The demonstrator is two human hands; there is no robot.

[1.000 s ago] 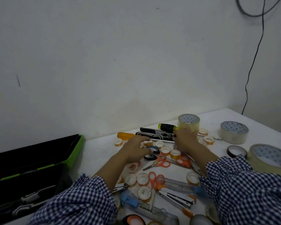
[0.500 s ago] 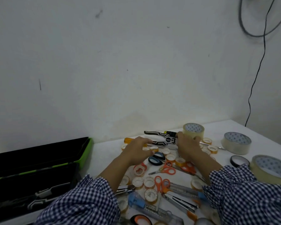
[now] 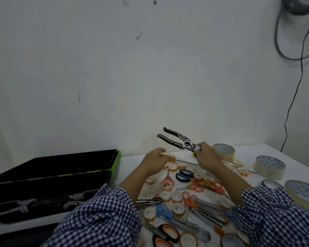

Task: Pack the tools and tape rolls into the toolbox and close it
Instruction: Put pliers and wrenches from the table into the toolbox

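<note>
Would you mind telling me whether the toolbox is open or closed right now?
Open: the toolbox has its lid tilted back, and tools show inside its black base.

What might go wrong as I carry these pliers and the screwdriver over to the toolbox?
The right hand pinches the pliers only at the head, handles splayed, so they may swing or slip. The screwdriver in the left hand lies low over the small tape rolls and might knock some about.
</note>
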